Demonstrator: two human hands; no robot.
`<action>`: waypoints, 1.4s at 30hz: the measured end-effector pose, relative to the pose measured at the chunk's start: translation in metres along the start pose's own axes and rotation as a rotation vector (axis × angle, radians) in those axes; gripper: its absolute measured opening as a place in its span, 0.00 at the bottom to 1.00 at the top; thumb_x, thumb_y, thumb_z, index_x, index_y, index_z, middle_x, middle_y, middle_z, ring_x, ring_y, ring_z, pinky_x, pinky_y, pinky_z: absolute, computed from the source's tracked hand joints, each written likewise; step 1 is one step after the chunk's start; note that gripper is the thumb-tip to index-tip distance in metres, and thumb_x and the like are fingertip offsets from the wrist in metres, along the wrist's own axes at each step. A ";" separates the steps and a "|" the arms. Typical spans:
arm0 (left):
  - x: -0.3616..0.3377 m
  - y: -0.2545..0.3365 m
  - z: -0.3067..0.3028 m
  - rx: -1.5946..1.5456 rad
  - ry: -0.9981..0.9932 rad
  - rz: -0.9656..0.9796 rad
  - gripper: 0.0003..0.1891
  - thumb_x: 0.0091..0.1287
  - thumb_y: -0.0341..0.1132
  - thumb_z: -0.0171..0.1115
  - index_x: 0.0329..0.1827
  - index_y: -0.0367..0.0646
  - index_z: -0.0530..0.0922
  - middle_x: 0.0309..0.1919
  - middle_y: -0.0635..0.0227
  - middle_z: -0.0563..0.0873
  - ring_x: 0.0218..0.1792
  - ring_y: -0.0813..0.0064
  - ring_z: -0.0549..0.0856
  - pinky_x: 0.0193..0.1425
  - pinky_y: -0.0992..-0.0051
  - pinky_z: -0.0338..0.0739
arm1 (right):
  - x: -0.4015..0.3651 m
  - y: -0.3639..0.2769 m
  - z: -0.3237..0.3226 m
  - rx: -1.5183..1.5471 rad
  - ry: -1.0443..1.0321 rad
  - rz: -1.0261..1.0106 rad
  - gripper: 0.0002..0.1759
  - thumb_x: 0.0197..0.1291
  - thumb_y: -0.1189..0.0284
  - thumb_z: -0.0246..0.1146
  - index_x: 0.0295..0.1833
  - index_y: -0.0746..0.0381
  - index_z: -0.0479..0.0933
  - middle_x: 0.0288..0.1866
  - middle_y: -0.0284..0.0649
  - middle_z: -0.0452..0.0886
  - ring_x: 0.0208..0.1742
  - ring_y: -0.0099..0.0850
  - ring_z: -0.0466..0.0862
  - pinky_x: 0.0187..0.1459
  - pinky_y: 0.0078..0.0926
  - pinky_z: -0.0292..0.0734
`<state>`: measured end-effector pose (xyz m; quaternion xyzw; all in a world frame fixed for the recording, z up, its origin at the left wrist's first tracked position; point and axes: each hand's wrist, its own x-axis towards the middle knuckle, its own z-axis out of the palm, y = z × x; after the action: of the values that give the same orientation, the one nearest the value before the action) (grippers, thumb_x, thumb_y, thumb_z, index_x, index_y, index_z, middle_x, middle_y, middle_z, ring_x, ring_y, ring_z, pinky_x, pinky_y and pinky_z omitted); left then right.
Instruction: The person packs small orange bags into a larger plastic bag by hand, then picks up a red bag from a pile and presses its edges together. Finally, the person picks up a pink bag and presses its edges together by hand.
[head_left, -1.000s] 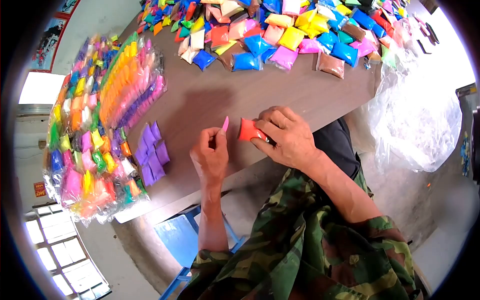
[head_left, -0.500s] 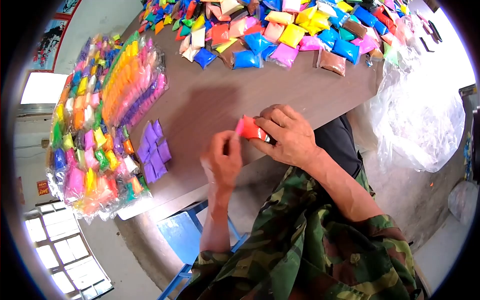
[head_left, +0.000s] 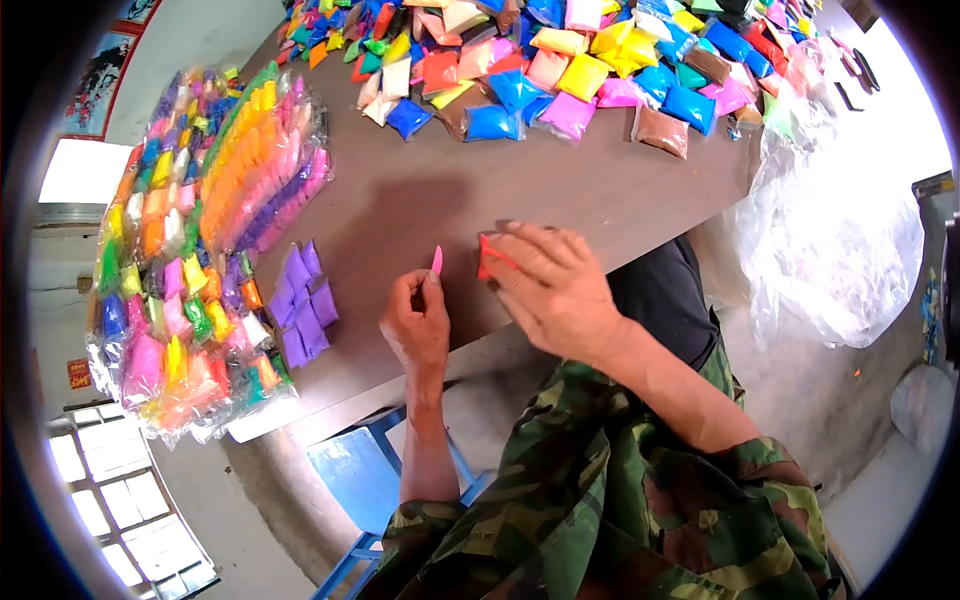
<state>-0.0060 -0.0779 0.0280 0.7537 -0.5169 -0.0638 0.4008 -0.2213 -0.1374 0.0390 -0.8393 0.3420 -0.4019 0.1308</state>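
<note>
My left hand is closed in a pinch on a small pink strip, which points up from thumb and finger. To its right, my right hand lies over a red packet at the table's near side, its fingers close together and covering most of the packet. Several purple packets lie in a cluster left of my left hand.
A large heap of colourful packets covers the table's far side. Clear bags of packed colours lie along the left edge. A crumpled plastic bag hangs at the right. A blue chair stands below the table.
My left hand has moved left and slightly down with the pink strip, away from the red packet. My right hand has shifted slightly left and now covers more of the packet.
</note>
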 end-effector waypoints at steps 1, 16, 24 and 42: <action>0.001 0.000 0.001 -0.017 0.024 -0.005 0.06 0.78 0.32 0.71 0.45 0.38 0.88 0.31 0.64 0.90 0.29 0.75 0.86 0.37 0.70 0.81 | -0.001 -0.008 0.004 -0.003 -0.047 -0.005 0.22 0.63 0.68 0.74 0.61 0.63 0.85 0.69 0.43 0.83 0.73 0.46 0.81 0.73 0.52 0.75; 0.005 -0.006 -0.004 -0.155 0.008 -0.087 0.10 0.78 0.36 0.71 0.45 0.36 0.87 0.30 0.75 0.86 0.30 0.85 0.80 0.36 0.77 0.76 | -0.010 0.007 0.009 0.053 -0.104 -0.010 0.24 0.63 0.73 0.71 0.65 0.65 0.82 0.75 0.45 0.77 0.77 0.47 0.77 0.76 0.49 0.74; 0.052 -0.007 -0.009 -0.192 -0.002 -0.178 0.10 0.79 0.37 0.71 0.45 0.37 0.87 0.31 0.73 0.88 0.33 0.82 0.82 0.40 0.75 0.78 | 0.008 0.025 -0.015 -0.063 -0.118 -0.050 0.23 0.56 0.79 0.71 0.59 0.60 0.85 0.63 0.40 0.81 0.67 0.44 0.83 0.57 0.42 0.84; 0.194 -0.065 0.051 -0.405 0.128 -0.114 0.11 0.77 0.38 0.73 0.49 0.38 0.88 0.33 0.76 0.86 0.28 0.88 0.79 0.32 0.81 0.72 | 0.073 0.013 0.053 -0.012 -0.220 -0.076 0.28 0.64 0.60 0.78 0.65 0.61 0.84 0.70 0.44 0.81 0.69 0.46 0.84 0.68 0.46 0.79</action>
<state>0.1044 -0.2573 0.0120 0.6881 -0.4237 -0.1408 0.5720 -0.1550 -0.2001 0.0416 -0.8914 0.2962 -0.3099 0.1472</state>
